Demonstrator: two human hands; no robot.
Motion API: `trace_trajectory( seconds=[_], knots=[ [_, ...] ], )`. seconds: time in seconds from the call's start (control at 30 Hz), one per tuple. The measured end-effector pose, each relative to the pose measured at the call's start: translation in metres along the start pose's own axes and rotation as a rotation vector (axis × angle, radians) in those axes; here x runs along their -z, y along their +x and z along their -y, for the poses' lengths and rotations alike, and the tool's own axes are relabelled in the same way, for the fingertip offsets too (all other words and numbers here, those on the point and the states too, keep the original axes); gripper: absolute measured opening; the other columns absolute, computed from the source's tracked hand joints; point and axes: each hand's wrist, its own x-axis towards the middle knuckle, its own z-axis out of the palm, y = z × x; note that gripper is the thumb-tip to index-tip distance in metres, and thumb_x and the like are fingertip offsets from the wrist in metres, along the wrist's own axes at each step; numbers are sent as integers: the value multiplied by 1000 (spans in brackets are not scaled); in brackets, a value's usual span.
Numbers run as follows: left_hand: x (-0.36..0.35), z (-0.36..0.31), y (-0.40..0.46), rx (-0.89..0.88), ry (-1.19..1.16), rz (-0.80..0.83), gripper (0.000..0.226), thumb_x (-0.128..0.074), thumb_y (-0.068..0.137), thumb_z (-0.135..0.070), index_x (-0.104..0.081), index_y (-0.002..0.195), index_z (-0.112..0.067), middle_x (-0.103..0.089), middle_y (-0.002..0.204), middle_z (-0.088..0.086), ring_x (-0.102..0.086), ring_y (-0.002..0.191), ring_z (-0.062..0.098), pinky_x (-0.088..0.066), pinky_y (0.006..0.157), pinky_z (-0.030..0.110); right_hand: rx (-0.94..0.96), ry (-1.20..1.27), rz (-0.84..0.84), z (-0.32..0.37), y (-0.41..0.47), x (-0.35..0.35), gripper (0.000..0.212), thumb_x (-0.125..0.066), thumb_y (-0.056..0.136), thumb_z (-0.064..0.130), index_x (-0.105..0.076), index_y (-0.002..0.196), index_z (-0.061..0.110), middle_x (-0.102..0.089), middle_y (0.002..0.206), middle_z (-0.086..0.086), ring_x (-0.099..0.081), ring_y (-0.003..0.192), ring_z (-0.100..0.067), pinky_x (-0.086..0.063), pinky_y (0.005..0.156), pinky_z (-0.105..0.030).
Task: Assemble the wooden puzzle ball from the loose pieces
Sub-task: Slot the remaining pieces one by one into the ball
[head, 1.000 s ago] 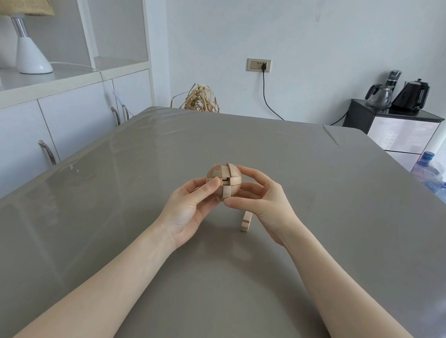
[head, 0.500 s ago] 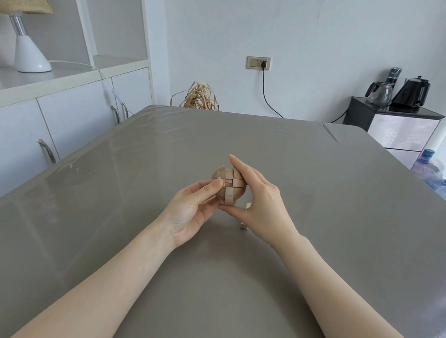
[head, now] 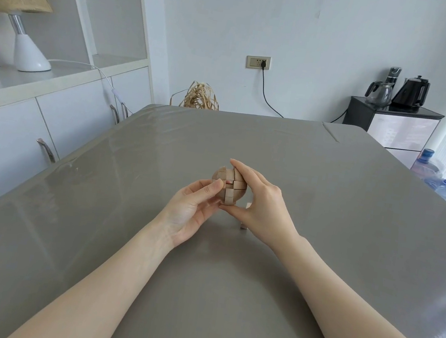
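Head view: the wooden puzzle ball [head: 228,186] is held just above the grey bench [head: 324,211], near its middle, between both hands. The left hand [head: 191,210] lies palm up beneath and beside the ball, its thumb pressed against the near left face and the fingers curled in under it. The right hand [head: 260,202] pinches the ball from the other side, fingers arched over the top and thumb under the bottom. A small gap shows near the ball's centre, so it looks almost but not wholly closed. One loose piece [head: 244,224] stands on the bench just behind the right hand, mostly hidden by it.

The risk, as I judge it, is that the interlocked pieces slip out of line if either hand eases off while reaching for that last piece; the ball could then fall apart. The right wrist could also knock the piece over.

Both forearms reach in from the lower corners and meet at the ball.
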Motion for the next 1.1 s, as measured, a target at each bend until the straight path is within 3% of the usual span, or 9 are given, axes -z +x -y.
trace_trajectory(
  seconds=[0.57, 0.83, 1.1],
  knots=[
    [0, 1, 0, -32, 23, -17, 16, -62, 81, -14, -64, 92, -3, -73, 84, 8, -71, 79, 14, -55, 69, 19, 84, -50, -11, -3, -1, -2, 77, -75, 78, 30, -35, 143, 28, -49, 135, 9, -48, 118, -2, -46, 94, -54],
    [2, 0, 0, -22, 61, -21, 24, -66, 70, -19, -65, 89, -4, -73, 83, 8, -71, 78, 14, -54, 68, 17, 130, -63, -23, -5, -2, -3, 65, -76, 77, 28, -48, 135, 15, -55, 133, 2, -52, 119, -12, -50, 91, -49],
    [0, 2, 2, -41, 41, -45, 28, -68, 68, -17, -65, 92, -2, -72, 87, 10, -71, 79, 16, -55, 69, 19, 83, 3, -3, -9, 0, -3, 68, -77, 73, 34, -46, 133, 28, -55, 128, 13, -52, 116, -3, -46, 93, -51]
  ],
)
